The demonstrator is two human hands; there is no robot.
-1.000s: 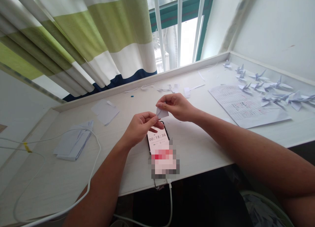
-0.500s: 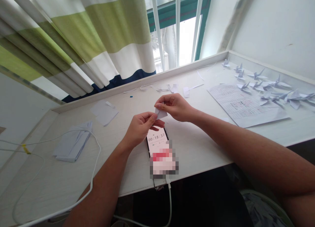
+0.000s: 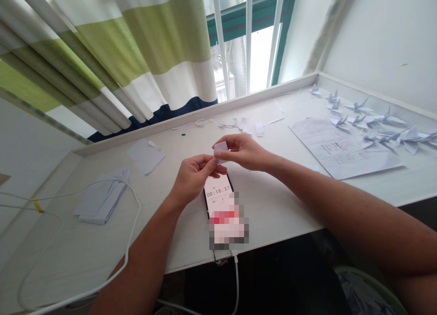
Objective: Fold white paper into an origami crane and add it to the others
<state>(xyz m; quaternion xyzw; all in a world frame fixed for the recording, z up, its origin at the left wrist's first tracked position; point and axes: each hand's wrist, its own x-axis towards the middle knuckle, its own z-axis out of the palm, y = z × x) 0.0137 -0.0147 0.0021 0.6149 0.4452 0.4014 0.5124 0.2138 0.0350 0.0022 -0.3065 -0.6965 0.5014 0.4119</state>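
Note:
A small folded piece of white paper [image 3: 221,147] is held up over the middle of the white desk [image 3: 273,205]. My left hand [image 3: 195,176] pinches its lower left corner between thumb and forefinger, the other fingers curled beneath. My right hand [image 3: 243,150] grips the paper from the right, thumb in front and fingers behind. Part of the paper is hidden by my fingers. Just below my hands lies a phone [image 3: 220,187] with a timer on its lit screen, its lower part blurred out.
Folded paper cranes [image 3: 385,133] crowd the back right, beside a printed sheet [image 3: 341,149]. Loose paper [image 3: 148,158] and a folded paper stack [image 3: 102,201] lie to the left, near a white cable [image 3: 138,205]. Paper scraps [image 3: 244,125] litter the back. A striped curtain [image 3: 164,46] hangs behind.
The paper has turned so a larger flat face now shows above my thumbs. My right fingers have shifted behind it, and my right hand sits slightly lower.

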